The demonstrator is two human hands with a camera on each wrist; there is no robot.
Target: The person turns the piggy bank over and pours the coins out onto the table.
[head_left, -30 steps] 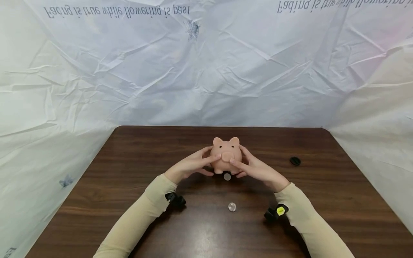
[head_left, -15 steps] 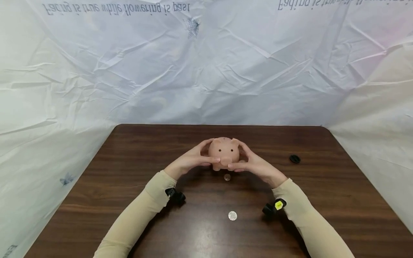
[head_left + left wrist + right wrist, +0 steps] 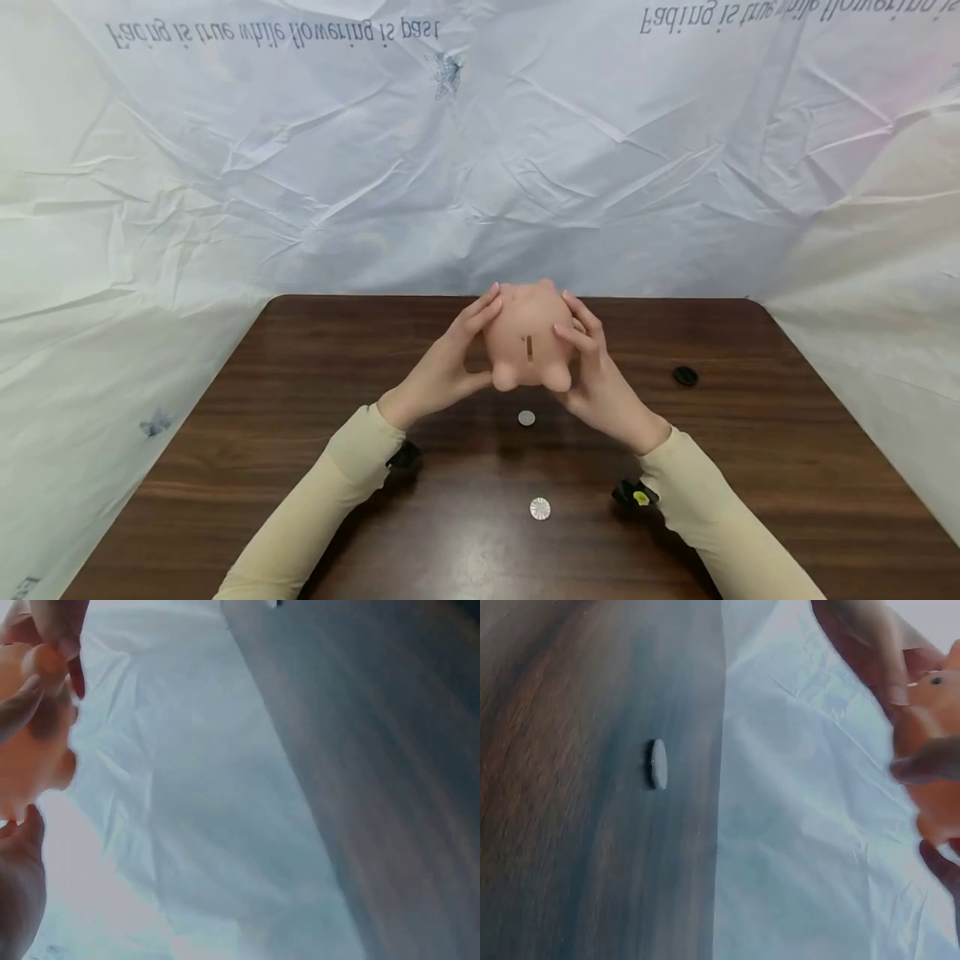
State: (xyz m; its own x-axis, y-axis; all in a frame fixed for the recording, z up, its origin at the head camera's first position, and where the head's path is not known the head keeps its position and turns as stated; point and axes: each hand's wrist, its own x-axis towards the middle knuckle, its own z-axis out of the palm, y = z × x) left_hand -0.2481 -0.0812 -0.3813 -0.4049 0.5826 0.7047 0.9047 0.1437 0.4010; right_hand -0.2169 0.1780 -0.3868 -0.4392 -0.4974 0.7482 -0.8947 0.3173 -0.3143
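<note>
A pink piggy bank [image 3: 528, 343] is held up off the brown table [image 3: 300, 392] between both hands, tipped so its back with the coin slot faces me. My left hand [image 3: 450, 367] grips its left side, fingers curled over it. My right hand [image 3: 592, 375] grips the right side. One silver coin [image 3: 527, 418] lies on the table just below the pig, and a second coin [image 3: 540, 508] lies nearer to me. The left wrist view shows the pig [image 3: 30, 750] blurred between fingers; the right wrist view shows the pig [image 3: 937, 735] at the right edge.
A small black round cap [image 3: 686, 376] lies on the table to the right, also visible as the cap [image 3: 657, 763] in the right wrist view. Crinkled white sheeting [image 3: 480, 167] with printed text walls in the back and both sides of the table.
Both hands have lifted the piggy bank off the table and tipped it forward; its face turned away and the slotted back now faces me. The coin beneath it is uncovered.
</note>
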